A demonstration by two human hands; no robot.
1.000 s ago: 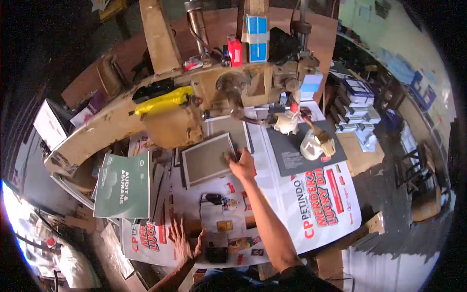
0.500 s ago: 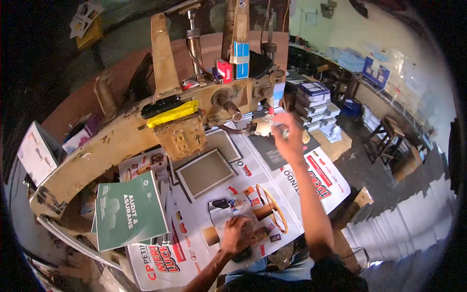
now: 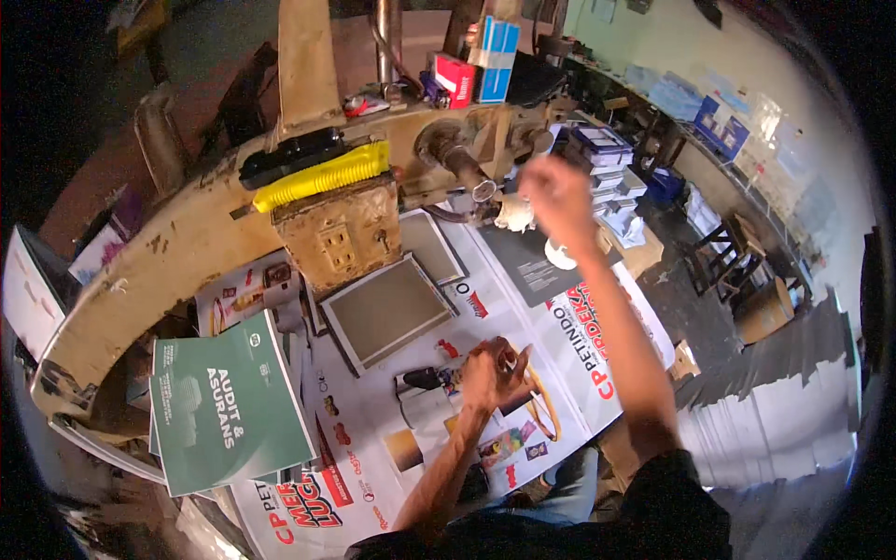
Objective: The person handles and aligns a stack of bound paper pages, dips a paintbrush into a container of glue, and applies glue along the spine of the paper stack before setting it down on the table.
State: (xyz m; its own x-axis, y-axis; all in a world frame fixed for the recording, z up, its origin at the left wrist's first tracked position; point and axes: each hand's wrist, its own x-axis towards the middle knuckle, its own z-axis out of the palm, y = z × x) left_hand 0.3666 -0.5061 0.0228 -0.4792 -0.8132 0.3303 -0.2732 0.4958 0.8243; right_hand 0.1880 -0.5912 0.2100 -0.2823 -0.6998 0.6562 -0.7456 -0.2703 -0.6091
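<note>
My left hand (image 3: 493, 376) is low over the printed banner sheet (image 3: 373, 467), its fingers drawn together around something small and dark that I cannot make out. Farther forward, my right hand (image 3: 557, 198) is raised with bent fingers, blurred by motion; whether it holds anything is unclear. Beside its fingers is a crumpled whitish rag (image 3: 514, 214) at the machine. A round white object (image 3: 560, 255) shows by my right wrist, over a dark grey card (image 3: 528, 271). A grey panel with a pale rim (image 3: 387, 313) lies flat left of my hands, partly over another panel (image 3: 431, 245).
Green printed covers (image 3: 233, 401) are stacked at the left. A worn beige machine frame (image 3: 177, 238) arches behind, with a yellow ribbed tube (image 3: 322, 177) and a metal shaft (image 3: 457, 159). Book stacks (image 3: 607, 173) and a wooden stool (image 3: 728, 257) stand to the right.
My left hand has moved forward and right, away from the sheet's near edge. My right hand has risen slightly, and the round white object now shows below it. The whole view has shifted.
</note>
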